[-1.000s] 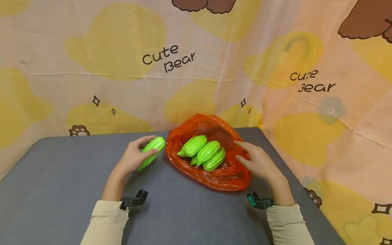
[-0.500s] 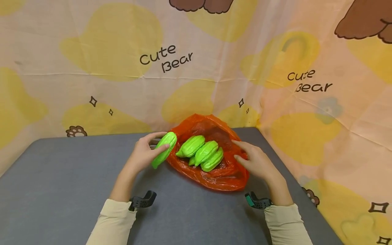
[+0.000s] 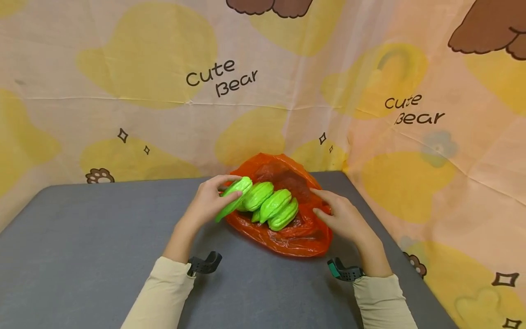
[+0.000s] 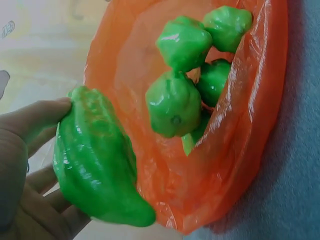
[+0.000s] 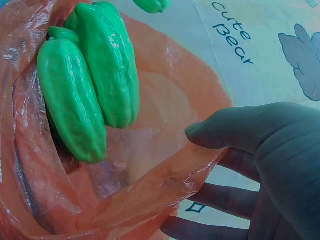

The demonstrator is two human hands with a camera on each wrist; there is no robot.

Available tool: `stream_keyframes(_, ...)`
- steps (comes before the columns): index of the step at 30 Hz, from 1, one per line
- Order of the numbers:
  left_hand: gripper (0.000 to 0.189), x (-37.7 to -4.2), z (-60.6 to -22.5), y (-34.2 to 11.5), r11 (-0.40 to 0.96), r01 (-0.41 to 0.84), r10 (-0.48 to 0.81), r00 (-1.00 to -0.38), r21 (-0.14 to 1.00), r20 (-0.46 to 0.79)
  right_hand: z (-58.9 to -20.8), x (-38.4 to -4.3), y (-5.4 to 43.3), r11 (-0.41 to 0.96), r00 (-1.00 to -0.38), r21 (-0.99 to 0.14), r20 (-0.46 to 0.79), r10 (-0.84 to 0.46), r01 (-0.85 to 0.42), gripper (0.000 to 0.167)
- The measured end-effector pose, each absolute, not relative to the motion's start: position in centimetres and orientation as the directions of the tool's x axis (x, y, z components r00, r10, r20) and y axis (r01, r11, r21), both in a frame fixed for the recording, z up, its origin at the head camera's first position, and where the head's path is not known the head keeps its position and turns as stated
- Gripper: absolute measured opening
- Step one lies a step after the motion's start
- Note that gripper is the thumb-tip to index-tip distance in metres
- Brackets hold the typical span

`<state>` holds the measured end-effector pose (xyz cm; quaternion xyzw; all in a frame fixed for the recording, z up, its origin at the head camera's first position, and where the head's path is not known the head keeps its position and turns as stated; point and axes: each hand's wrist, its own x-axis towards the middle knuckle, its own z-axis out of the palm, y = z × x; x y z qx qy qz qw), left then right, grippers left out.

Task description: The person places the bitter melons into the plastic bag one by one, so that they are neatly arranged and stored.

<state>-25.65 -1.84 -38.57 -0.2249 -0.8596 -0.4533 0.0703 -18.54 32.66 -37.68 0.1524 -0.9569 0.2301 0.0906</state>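
Note:
My left hand [image 3: 208, 198] pinches a bright green, ridged gourd [image 4: 97, 160] between thumb and fingers, its tapered end pointing down. The gourd is at the left rim of an orange-red plastic bag [image 3: 279, 244], overlapping it in the head view. Inside the spread-mouthed bag lie several more green ridged gourds [image 3: 274, 205], heaped together. At the bag's right side my right hand [image 3: 343, 214] holds the rim, thumb on the inside and fingers on the outside, as the right wrist view shows.
The bag stands on a grey table [image 3: 102, 256] near its back edge. Behind and to the right hangs a cloth backdrop [image 3: 164, 55] with yellow patches and bear prints. Each wrist carries a dark camera band [image 3: 205, 263].
My left hand has moved right with the gourd, from beside the bag to over its left rim. The right hand keeps its place at the bag's right side.

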Motion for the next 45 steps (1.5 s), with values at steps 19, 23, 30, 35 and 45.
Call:
stream_keyframes(19, 0.030, -27.2, -38.0, 1.2, 0.401, 0.531, 0.375, -0.839, 0.746, 0.395, -37.6, -18.5, 32.6, 0.837, -0.935, -0.428, 0.251, -0.252, -0.340, 0.054)
stream_keyframes(23, 0.029, -27.5, -37.6, 1.8, 0.403, 0.529, 0.401, -0.836, 0.747, 0.376, -37.6, -18.5, 32.6, 0.837, -0.934, -0.428, 0.255, -0.250, -0.341, 0.054)
stream_keyframes(30, 0.030, -27.9, -37.1, 2.8, 0.431, 0.538, 0.444, -0.825, 0.724, 0.349, -37.5, -18.5, 32.7, 0.837, -0.934, -0.429, 0.259, -0.247, -0.340, 0.054)
stream_keyframes(35, 0.030, -28.1, -37.1, 3.3, 0.432, 0.538, 0.455, -0.823, 0.724, 0.340, -37.5, -18.5, 32.9, 0.834, -0.933, -0.433, 0.267, -0.243, -0.341, 0.054)
stream_keyframes(45, 0.030, -28.3, -37.1, 4.3, 0.460, 0.522, 0.468, -0.830, 0.718, 0.304, -37.3, -18.5, 33.1, 0.831, -0.925, -0.427, 0.288, -0.248, -0.356, 0.055)
